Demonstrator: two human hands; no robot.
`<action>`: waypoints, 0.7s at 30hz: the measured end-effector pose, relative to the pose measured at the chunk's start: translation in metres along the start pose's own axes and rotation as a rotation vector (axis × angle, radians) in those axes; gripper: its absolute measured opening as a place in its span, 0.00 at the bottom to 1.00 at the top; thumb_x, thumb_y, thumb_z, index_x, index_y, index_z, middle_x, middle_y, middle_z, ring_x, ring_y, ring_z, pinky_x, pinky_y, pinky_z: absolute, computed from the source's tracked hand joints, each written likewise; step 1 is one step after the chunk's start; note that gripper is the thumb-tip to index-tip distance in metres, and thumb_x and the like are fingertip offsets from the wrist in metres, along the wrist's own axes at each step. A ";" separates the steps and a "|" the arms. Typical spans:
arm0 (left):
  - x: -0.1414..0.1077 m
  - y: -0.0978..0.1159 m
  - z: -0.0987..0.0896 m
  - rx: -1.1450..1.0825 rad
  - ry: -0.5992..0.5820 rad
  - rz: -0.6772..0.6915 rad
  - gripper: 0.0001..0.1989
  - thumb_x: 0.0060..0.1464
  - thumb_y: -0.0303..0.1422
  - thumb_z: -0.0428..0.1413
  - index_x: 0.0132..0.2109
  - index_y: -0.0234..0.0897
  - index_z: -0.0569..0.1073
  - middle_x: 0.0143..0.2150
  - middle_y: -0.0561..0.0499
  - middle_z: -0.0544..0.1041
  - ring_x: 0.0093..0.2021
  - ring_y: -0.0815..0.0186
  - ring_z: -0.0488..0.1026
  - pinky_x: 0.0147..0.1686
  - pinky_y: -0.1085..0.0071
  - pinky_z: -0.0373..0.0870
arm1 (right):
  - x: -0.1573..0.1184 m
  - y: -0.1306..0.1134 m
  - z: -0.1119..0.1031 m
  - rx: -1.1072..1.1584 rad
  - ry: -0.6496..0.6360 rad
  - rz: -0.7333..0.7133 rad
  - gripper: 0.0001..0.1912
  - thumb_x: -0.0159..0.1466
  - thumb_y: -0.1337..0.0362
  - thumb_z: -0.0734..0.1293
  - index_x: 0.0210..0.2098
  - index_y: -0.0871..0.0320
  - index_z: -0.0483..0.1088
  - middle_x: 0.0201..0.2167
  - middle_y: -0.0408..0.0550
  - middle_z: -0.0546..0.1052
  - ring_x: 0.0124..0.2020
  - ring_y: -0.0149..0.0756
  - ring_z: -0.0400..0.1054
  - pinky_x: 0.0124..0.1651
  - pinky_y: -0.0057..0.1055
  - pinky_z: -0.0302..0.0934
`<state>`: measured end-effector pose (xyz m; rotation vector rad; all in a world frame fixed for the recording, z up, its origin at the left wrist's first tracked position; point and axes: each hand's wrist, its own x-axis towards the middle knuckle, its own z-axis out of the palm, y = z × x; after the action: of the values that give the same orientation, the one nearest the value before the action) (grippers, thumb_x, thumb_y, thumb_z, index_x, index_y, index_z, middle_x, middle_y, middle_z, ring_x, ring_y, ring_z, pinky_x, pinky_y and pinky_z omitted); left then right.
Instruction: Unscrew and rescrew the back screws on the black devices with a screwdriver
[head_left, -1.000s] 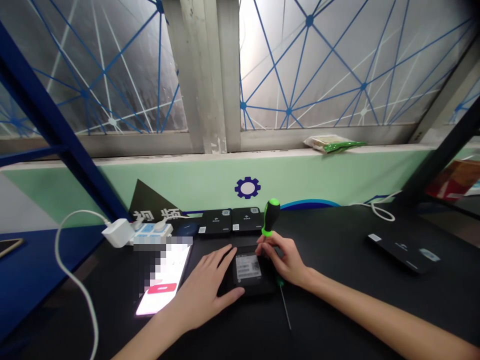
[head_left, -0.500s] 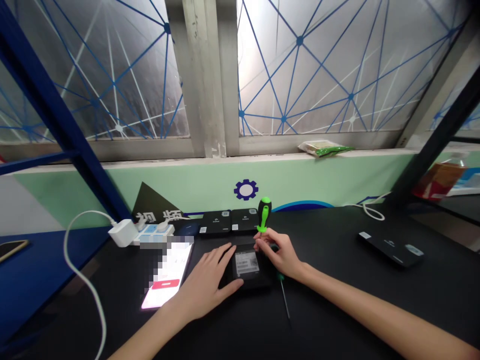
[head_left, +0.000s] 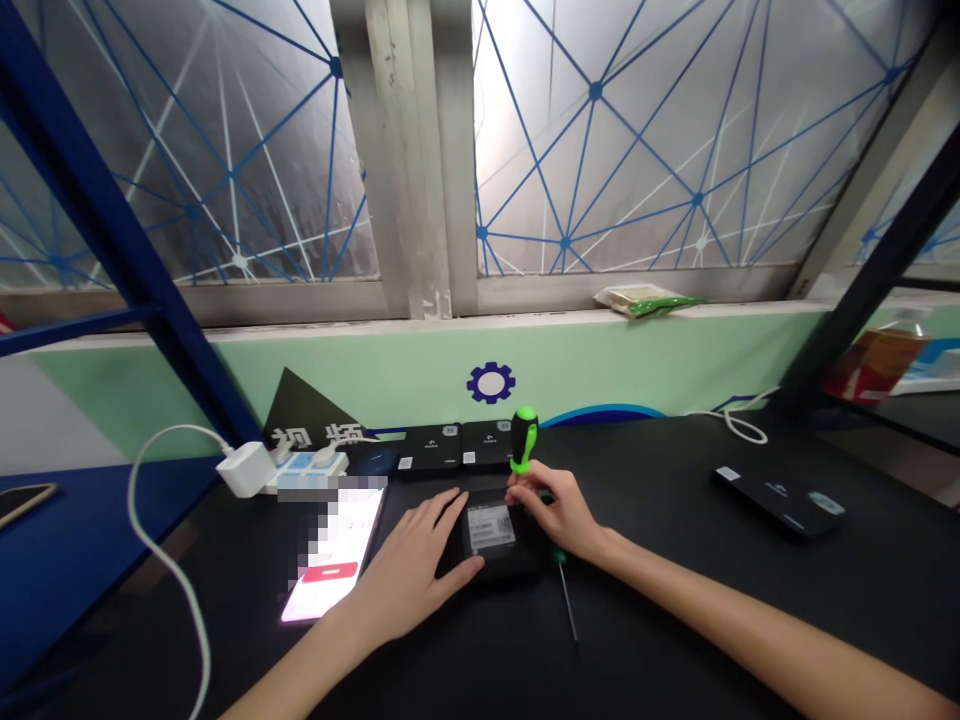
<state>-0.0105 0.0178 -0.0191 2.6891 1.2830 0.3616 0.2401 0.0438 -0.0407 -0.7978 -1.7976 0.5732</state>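
A black box-shaped device [head_left: 491, 528] with a white printed label lies on the dark table. My left hand [head_left: 421, 560] rests along its left side, fingers stretched and thumb apart at the near edge. My right hand [head_left: 553, 505] is closed around the lower part of a green-and-black screwdriver [head_left: 524, 440], its handle standing nearly upright above the fingers. The screwdriver's tip is hidden at the device's far right corner. Under and beside my right hand lies a second screwdriver [head_left: 568, 595] with a dark green handle, its thin shaft toward me.
Two black flat boxes [head_left: 429, 450] sit behind the device, and another black box [head_left: 780, 500] lies at the right. To the left are a lit phone [head_left: 337, 560], a white power strip [head_left: 307, 468] and a charger [head_left: 246, 470] with its cable. A green packet [head_left: 646, 300] lies on the ledge.
The screwdriver handle has tilted slightly to the left and lower. My left hand stays at the device, and my right hand keeps its hold at the corner.
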 end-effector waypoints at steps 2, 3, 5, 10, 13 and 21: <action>0.000 0.000 -0.001 -0.006 0.004 0.012 0.33 0.65 0.53 0.46 0.71 0.44 0.52 0.69 0.44 0.59 0.67 0.50 0.58 0.61 0.52 0.59 | 0.001 0.000 0.001 0.018 0.013 0.018 0.08 0.69 0.61 0.64 0.34 0.58 0.69 0.27 0.45 0.76 0.26 0.32 0.70 0.32 0.28 0.65; 0.000 0.000 -0.001 -0.010 0.004 0.016 0.33 0.66 0.53 0.46 0.71 0.44 0.52 0.69 0.43 0.58 0.67 0.50 0.58 0.61 0.52 0.59 | 0.002 0.000 0.001 0.025 0.019 0.025 0.09 0.69 0.60 0.65 0.34 0.58 0.69 0.27 0.45 0.76 0.26 0.32 0.70 0.32 0.28 0.66; 0.000 -0.001 -0.001 -0.015 -0.002 0.016 0.33 0.66 0.53 0.46 0.71 0.44 0.52 0.70 0.43 0.58 0.67 0.50 0.57 0.62 0.51 0.58 | 0.002 -0.001 0.002 0.035 0.031 0.033 0.09 0.69 0.60 0.65 0.34 0.58 0.68 0.27 0.46 0.76 0.26 0.32 0.70 0.32 0.28 0.66; -0.002 -0.003 -0.001 -0.023 0.004 0.036 0.33 0.66 0.52 0.47 0.71 0.46 0.51 0.70 0.44 0.58 0.67 0.50 0.58 0.62 0.51 0.58 | -0.001 -0.001 0.000 0.040 -0.008 0.022 0.09 0.71 0.61 0.60 0.45 0.58 0.69 0.31 0.49 0.78 0.30 0.34 0.73 0.35 0.29 0.67; -0.001 -0.003 -0.001 -0.010 -0.004 0.015 0.33 0.66 0.52 0.47 0.71 0.45 0.52 0.70 0.44 0.58 0.67 0.50 0.57 0.62 0.51 0.58 | -0.003 0.000 -0.001 0.039 -0.035 -0.015 0.09 0.72 0.62 0.60 0.47 0.58 0.69 0.31 0.49 0.79 0.31 0.35 0.74 0.37 0.30 0.68; 0.001 -0.002 -0.004 -0.012 -0.007 0.026 0.32 0.65 0.52 0.47 0.70 0.46 0.53 0.70 0.47 0.58 0.67 0.52 0.58 0.62 0.54 0.58 | -0.004 0.001 -0.001 -0.014 0.015 -0.041 0.08 0.71 0.62 0.61 0.42 0.58 0.70 0.31 0.49 0.80 0.30 0.35 0.76 0.36 0.30 0.70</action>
<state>-0.0120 0.0201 -0.0152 2.6973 1.2411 0.3616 0.2422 0.0419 -0.0433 -0.7707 -1.8021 0.5277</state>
